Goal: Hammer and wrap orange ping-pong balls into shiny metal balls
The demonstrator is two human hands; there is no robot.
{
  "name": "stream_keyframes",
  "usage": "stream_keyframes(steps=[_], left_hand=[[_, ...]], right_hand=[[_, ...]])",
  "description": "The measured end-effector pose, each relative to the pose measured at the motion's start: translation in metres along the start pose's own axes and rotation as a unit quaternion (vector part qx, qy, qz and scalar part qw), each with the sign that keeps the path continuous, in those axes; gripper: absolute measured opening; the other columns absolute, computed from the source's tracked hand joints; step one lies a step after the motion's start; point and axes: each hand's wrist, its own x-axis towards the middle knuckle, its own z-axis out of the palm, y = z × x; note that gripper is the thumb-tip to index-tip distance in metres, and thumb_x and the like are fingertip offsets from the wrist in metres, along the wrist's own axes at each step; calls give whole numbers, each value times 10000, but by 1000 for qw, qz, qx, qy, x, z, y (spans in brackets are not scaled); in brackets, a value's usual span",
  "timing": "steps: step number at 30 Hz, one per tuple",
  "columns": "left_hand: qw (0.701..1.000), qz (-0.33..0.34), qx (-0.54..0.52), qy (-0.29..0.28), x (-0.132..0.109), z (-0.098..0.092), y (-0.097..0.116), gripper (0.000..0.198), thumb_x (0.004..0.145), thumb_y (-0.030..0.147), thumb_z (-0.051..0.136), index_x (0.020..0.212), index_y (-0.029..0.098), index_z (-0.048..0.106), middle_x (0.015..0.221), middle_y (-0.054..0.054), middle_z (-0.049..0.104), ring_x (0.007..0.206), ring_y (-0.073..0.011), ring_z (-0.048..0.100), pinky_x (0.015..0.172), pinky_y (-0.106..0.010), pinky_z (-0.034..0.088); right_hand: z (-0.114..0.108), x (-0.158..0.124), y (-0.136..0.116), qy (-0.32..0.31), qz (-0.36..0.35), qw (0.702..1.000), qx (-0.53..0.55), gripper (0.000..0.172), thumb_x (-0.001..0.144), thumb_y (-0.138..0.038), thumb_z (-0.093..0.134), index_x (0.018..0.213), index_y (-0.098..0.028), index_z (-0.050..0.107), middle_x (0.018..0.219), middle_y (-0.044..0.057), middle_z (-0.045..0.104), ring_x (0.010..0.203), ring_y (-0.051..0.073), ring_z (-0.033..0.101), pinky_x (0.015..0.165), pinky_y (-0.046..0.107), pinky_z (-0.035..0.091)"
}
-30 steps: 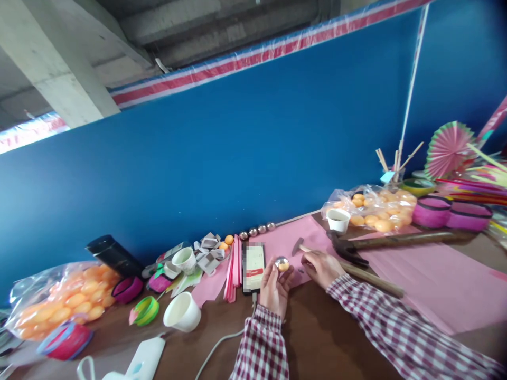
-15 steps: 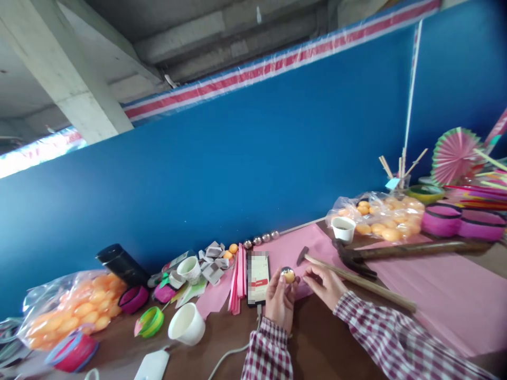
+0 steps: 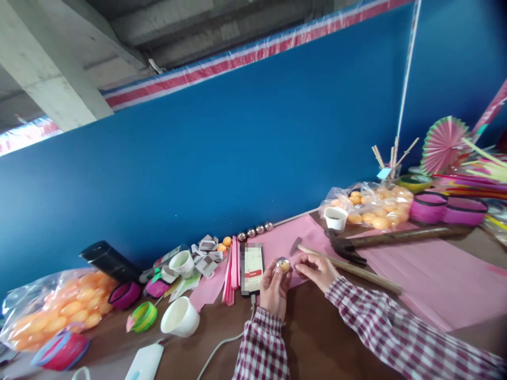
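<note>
My left hand (image 3: 273, 287) is raised just above the brown table (image 3: 317, 338), fingers closed around a small orange ball partly wrapped in silver foil (image 3: 282, 264). My right hand (image 3: 317, 268) is close beside it, fingertips pinched together near the ball; what they pinch is too small to make out. Both wrists wear red-and-white checked sleeves. A small wooden-handled hammer (image 3: 348, 268) lies on the pink paper (image 3: 428, 279) just behind my right hand.
A phone (image 3: 252, 267) lies left of my hands with a cable. Silver-wrapped balls (image 3: 255, 231) line the blue wall. Bags of orange balls (image 3: 51, 309) (image 3: 372, 208), white cups (image 3: 180, 317), a large hammer (image 3: 396, 237), pink tape rolls (image 3: 447, 208) and paper fans (image 3: 441, 142) crowd the table.
My right hand has moved closer to the ball in my left hand, fingers now pinched. The view shifted slightly.
</note>
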Motion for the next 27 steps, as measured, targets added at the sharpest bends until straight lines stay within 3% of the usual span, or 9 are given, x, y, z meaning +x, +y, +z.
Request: stream_keyframes(steps=[5,12,22,27], left_hand=[[1000,5,23,-10,-1,1,0,316,683,176,654,988,178,573,975,-60,638,862,-134,611,789,-257,465],[999,-13,49,-20,-6,8,3,341,690,218,645,1020,200,561,962,-55,640,810,-141,618,738,-275,472],[998,-5,40,-55,-4,7,1,361,675,184,657,1029,187,585,1021,-68,634,920,-154,592,854,-293,424],[998,-8,39,-47,-5,9,1,354,655,163,672,1001,184,604,1006,-58,640,882,-140,602,830,-274,435]], right_hand=[[2,-4,-4,-5,-17,1000,9,218,675,-377,624,728,-173,570,593,-7,583,550,125,548,571,287,471],[0,-3,-7,15,-68,992,-106,182,697,-351,595,701,-169,589,714,17,604,643,145,535,596,277,424],[-1,-2,-5,2,-43,995,-91,238,683,-398,593,662,-161,601,775,42,626,698,161,563,645,291,442],[-2,-3,-8,2,-32,995,-93,250,669,-410,598,651,-161,612,775,52,634,767,192,579,696,323,451]])
